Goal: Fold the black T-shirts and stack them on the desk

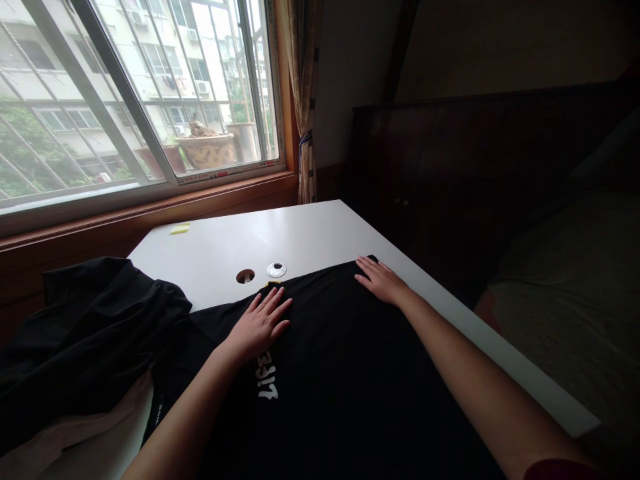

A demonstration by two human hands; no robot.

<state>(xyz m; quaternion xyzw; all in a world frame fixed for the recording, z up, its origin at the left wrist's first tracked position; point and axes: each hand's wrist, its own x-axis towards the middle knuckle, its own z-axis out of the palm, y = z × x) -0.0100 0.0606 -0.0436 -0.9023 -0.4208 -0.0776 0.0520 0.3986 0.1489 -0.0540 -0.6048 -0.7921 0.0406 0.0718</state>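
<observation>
A black garment (340, 360) with white lettering (267, 377) is spread over the white table (320, 230). Resting on its upper left part, my left hand (260, 323) has its fingers spread, just above the lettering. My right hand (383, 281) lies flat at the far right corner of the cloth, fingers stretched out. Neither hand grips anything. A bunched heap of dark cloth (100, 327) is at the left, touching the spread garment; whether the two are one piece I cannot tell.
Beyond the cloth, the table has a round hole (245, 276) and a round metallic disc (277, 269). A yellow paper piece (181, 228) lies near the far edge. Behind are a barred window (150, 100) and a tied curtain (306, 113). Dark wooden furniture (425, 153) stands at the right.
</observation>
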